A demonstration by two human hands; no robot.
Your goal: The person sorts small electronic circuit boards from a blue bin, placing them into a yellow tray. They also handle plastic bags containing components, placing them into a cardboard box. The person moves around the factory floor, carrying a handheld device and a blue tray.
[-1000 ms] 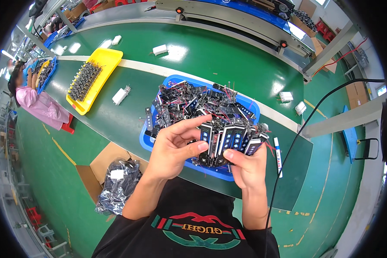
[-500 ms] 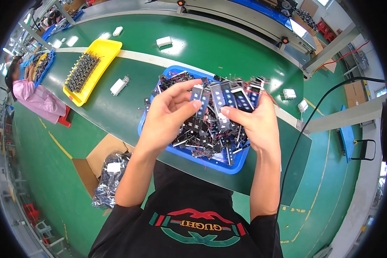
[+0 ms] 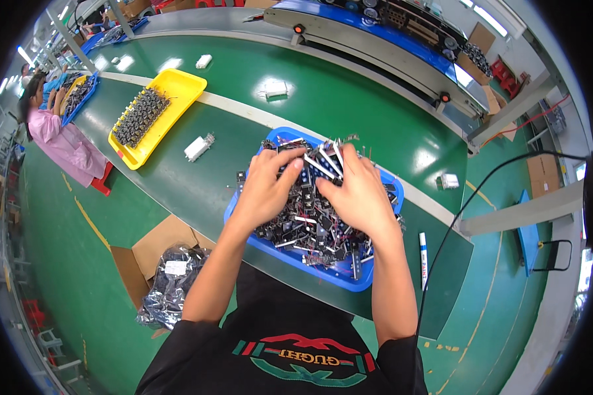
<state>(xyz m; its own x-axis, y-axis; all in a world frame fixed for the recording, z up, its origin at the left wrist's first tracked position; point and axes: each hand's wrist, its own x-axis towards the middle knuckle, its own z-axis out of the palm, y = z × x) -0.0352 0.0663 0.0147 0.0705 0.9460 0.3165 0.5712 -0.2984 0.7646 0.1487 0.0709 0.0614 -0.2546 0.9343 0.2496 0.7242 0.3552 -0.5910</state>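
A blue tray (image 3: 357, 284) heaped with small black electronic parts (image 3: 313, 224), thin red wires and pale strips among them, stands on the green table in front of me. Both my hands are over its far half. Between the thumb and fingers of my right hand (image 3: 364, 201) is a bunch of black strip-shaped modules (image 3: 327, 160) with white edges. My left hand (image 3: 262, 191) is closed beside the bunch, thumb and forefinger close together; its grip is partly hidden against the dark heap.
A yellow tray (image 3: 192, 85) with rows of parts stands to the left. White blocks (image 3: 199, 147) lie about the table, and a marker pen (image 3: 423, 260) to the right. An open carton (image 3: 135, 263) holds a silvery bag (image 3: 174, 280). A black cable (image 3: 484, 192) hangs at right. A co-worker (image 3: 66, 141) sits far left.
Both hands have lowered toward the heap, and the right hand's bunch has tilted, showing white edges now. The marker pen has come into view as the head view shifted.
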